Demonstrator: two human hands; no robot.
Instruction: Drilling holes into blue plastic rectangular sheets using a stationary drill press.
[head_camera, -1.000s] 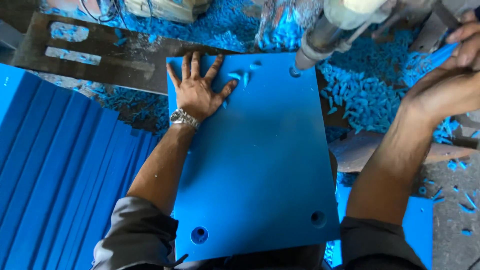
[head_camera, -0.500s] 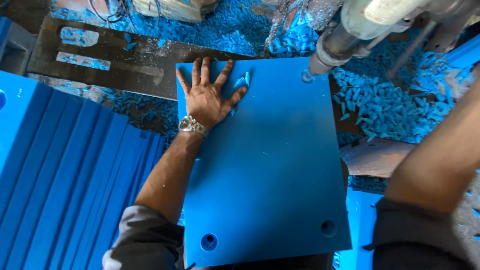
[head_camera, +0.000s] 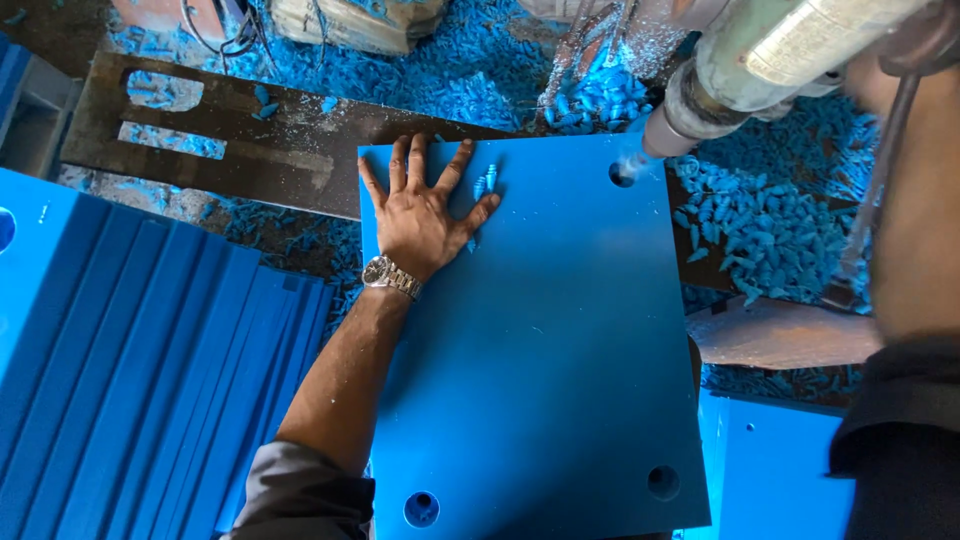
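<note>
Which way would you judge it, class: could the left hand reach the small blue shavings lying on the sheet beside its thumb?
Probably yes. The left hand lies flat on the blue sheet, and the shavings sit just past its thumb with nothing between them.

Plastic panel lies flat on the metal worktop, far edge over it. Left hand flat on the panel's far-left corner, wristwatch just behind it, a few shavings beside the fingers. Drill spindle sits over the hole at the far-right corner. Two more holes at the near corners. Stack of panels left of it; chip pile right and behind.
</note>
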